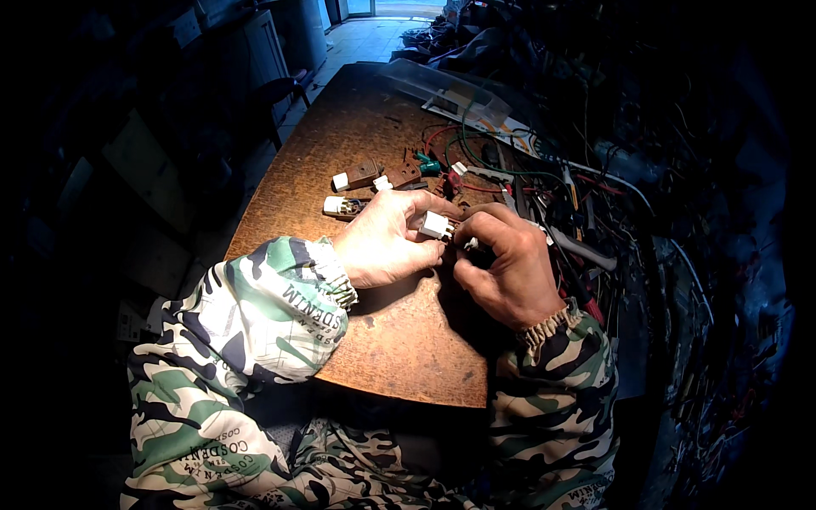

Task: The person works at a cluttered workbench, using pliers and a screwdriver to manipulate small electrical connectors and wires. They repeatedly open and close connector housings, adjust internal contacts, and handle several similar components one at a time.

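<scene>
My left hand (pixel 387 238) closes thumb and fingers around a small white plastic connector block (pixel 435 224) with metal contacts on its right side. Close against those contacts, my right hand (pixel 512 265) is closed in a pinch. A small pale tip (pixel 471 244) shows between its fingers; what it belongs to is hidden. Beyond my left hand lie a brown block with a white end (pixel 361 174) and a similar brown block (pixel 401 176). Another white-ended piece (pixel 337 206) with its inside exposed lies at the left hand's fingers.
The worn wooden table (pixel 382 357) bears a green piece (pixel 427 165), red and green wires and a clear plastic tray (pixel 450 89) at the far end. Right of my right hand lie a hammer-like handle (pixel 585 249) and tangled cables. A dark stool (pixel 276 93) stands beyond the left edge.
</scene>
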`<state>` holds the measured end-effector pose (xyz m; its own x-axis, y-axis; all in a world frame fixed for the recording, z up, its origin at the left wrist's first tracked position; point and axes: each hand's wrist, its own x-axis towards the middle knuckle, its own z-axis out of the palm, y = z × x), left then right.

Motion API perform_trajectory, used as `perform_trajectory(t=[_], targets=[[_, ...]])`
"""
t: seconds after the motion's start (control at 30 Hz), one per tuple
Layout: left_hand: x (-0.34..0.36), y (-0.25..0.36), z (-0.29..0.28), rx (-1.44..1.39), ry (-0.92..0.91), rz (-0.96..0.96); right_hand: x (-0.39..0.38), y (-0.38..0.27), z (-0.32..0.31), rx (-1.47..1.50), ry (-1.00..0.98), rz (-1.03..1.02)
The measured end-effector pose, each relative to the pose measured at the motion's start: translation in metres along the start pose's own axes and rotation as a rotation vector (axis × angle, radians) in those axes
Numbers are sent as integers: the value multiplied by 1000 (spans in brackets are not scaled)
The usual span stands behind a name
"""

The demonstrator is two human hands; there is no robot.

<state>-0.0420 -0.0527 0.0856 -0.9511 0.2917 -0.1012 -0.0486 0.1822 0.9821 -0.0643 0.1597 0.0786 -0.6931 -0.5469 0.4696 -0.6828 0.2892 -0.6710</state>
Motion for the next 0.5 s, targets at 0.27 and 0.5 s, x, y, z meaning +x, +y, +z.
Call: perform_trajectory(t=[0.27, 0.5], targets=[[1, 9, 1, 19, -8, -24, 0, 7, 1, 78, 63, 13], [2, 5, 6, 131, 49, 34, -1, 7, 6, 167, 96, 160]])
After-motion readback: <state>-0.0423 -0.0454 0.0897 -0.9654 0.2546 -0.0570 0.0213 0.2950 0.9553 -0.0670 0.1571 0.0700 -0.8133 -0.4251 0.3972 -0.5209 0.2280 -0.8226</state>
